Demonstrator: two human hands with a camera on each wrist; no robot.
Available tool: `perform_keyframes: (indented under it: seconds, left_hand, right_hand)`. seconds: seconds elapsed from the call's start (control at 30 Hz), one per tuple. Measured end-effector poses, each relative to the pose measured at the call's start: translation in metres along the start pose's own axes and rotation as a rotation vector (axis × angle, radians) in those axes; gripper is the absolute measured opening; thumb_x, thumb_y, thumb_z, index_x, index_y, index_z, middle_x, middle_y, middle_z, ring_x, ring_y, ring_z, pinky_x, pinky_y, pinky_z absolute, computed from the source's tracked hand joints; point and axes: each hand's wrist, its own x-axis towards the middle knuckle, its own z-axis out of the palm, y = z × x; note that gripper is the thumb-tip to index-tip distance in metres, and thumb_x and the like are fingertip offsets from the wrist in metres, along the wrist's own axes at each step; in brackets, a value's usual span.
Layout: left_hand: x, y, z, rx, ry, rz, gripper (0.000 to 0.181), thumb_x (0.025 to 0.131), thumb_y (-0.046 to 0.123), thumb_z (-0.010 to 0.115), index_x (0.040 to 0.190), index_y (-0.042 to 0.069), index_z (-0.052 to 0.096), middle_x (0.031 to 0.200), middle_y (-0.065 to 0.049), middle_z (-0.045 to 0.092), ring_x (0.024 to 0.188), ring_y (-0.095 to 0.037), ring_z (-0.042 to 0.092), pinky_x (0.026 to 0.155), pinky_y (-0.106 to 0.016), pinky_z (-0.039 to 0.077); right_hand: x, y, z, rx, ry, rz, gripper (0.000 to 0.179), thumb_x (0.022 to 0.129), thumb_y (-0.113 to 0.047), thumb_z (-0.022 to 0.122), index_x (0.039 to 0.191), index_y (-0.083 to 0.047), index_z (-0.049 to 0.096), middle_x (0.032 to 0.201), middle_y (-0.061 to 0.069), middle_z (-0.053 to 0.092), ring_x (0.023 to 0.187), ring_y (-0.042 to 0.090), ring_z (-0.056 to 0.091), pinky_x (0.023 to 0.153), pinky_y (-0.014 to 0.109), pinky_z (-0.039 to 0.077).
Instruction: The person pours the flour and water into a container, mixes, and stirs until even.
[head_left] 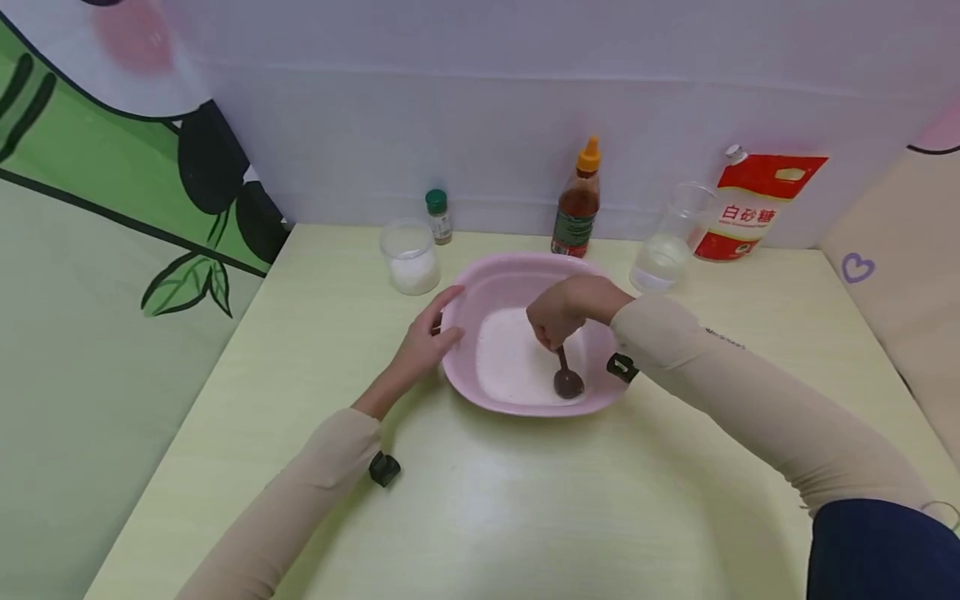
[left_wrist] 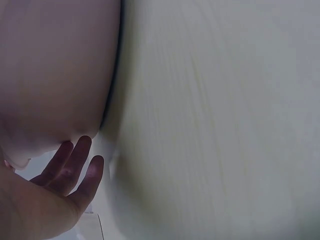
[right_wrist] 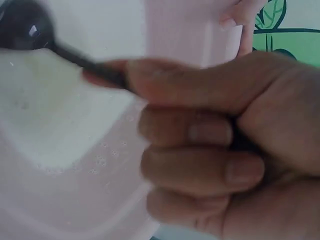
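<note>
A pink plastic basin [head_left: 468,367] holds whitish liquid [right_wrist: 50,120] with small bubbles round its margin. My left hand [head_left: 423,343] steadies the basin at its left side, thumb over the rim; in the left wrist view the other fingers [left_wrist: 82,162] lie along the outer wall. Over the basin, my right hand [head_left: 562,312] grips a dark spoon [head_left: 568,383] by its handle, the curled fingers wrapped round it. The spoon's bowl points down toward the liquid, near the basin's front right. In the right wrist view the spoon [right_wrist: 27,27] is slightly blurred.
Behind the basin stand a glass of white contents [head_left: 414,271], a green-capped small jar [head_left: 440,221], an orange-capped sauce bottle [head_left: 576,212], a tall clear glass [head_left: 663,258] and a red sugar pouch [head_left: 742,217]. The pale table [head_left: 525,508] meets a curtain-like backdrop [head_left: 450,108].
</note>
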Motion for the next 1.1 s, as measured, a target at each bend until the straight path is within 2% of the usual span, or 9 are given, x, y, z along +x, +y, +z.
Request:
perform_keyframes:
  seconds: [0.07,0.17,0.33,0.47,0.63,0.77,0.87,0.97,1.1]
  left_hand:
    - [-0.001,0.000,0.000,-0.002,0.000,0.000,0.067,0.093,0.007,0.054,0.155,0.023,0.036,0.155,-0.018,0.040,0.122,-0.039,0.057,0.087,-0.042,0.061]
    - [-0.002,-0.002,0.000,-0.004,0.004,0.004,0.067,0.092,0.007,0.054,0.155,0.022,0.036,0.156,-0.019,0.039,0.124,-0.040,0.057,0.088,-0.042,0.060]
    - [-0.002,0.000,0.000,-0.016,0.001,0.004,0.068,0.092,0.007,0.055,0.155,0.022,0.036,0.156,-0.020,0.039,0.127,-0.041,0.055,0.092,-0.045,0.059]
    - [-0.003,0.001,0.000,-0.029,0.005,-0.001,0.069,0.091,0.007,0.055,0.155,0.023,0.036,0.155,-0.021,0.039,0.129,-0.042,0.054,0.093,-0.046,0.058]
    - [-0.003,0.001,-0.001,-0.027,0.000,0.008,0.068,0.092,0.005,0.054,0.155,0.021,0.036,0.157,-0.020,0.038,0.128,-0.042,0.054,0.092,-0.045,0.059]
    - [-0.002,0.000,0.000,-0.017,0.001,0.005,0.067,0.093,0.006,0.055,0.155,0.022,0.036,0.154,-0.021,0.041,0.125,-0.040,0.056,0.087,-0.041,0.061]
    - [-0.001,0.000,0.000,-0.019,0.009,-0.001,0.067,0.092,0.007,0.056,0.155,0.024,0.037,0.151,-0.021,0.044,0.123,-0.039,0.057,0.084,-0.040,0.061]
    - [0.000,0.000,0.000,-0.025,0.005,0.005,0.068,0.092,0.006,0.055,0.155,0.023,0.037,0.151,-0.022,0.044,0.122,-0.040,0.058,0.084,-0.040,0.062]
    - [0.000,-0.001,0.000,-0.023,0.002,0.004,0.068,0.092,0.007,0.055,0.155,0.023,0.036,0.152,-0.022,0.043,0.122,-0.040,0.058,0.083,-0.039,0.062]
  right_hand:
    - [0.007,0.004,0.001,0.132,-0.037,-0.124,0.023,0.096,-0.005,0.054,0.090,-0.003,0.076,0.060,-0.007,0.048,0.054,0.005,0.038,0.050,0.018,0.029]
    - [0.019,0.010,0.005,0.308,0.029,-0.235,0.023,0.098,-0.004,0.052,0.096,-0.002,0.075,0.062,-0.004,0.048,0.055,0.005,0.039,0.051,0.017,0.031]
    - [0.033,0.011,0.013,0.263,0.297,-0.327,0.021,0.097,-0.003,0.054,0.097,0.000,0.075,0.086,0.011,0.069,0.071,0.007,0.047,0.065,0.017,0.038]
    - [0.035,0.008,0.009,0.078,0.450,-0.178,0.021,0.095,-0.001,0.053,0.089,-0.002,0.073,0.075,0.005,0.061,0.068,0.012,0.044,0.062,0.021,0.033]
    - [0.025,0.004,0.004,-0.025,0.512,0.168,0.017,0.093,-0.005,0.050,0.086,-0.010,0.064,0.075,0.003,0.054,0.070,0.019,0.049,0.059,0.030,0.040]
    - [0.015,0.001,0.003,-0.135,0.475,0.330,0.012,0.091,-0.009,0.055,0.081,-0.011,0.061,0.077,0.005,0.058,0.070,0.020,0.054,0.055,0.036,0.044]
    - [0.007,-0.003,0.002,-0.222,0.365,0.358,0.011,0.085,-0.007,0.062,0.076,-0.012,0.058,0.071,0.002,0.052,0.065,0.018,0.049,0.051,0.033,0.037]
    - [0.003,-0.004,0.001,-0.232,0.208,0.293,0.019,0.084,-0.003,0.060,0.070,-0.014,0.052,0.066,-0.002,0.042,0.061,0.014,0.040,0.051,0.029,0.031]
    - [0.007,-0.004,0.000,-0.134,0.026,0.041,0.022,0.088,-0.002,0.055,0.069,-0.010,0.063,0.063,-0.005,0.046,0.056,0.008,0.038,0.051,0.022,0.031]
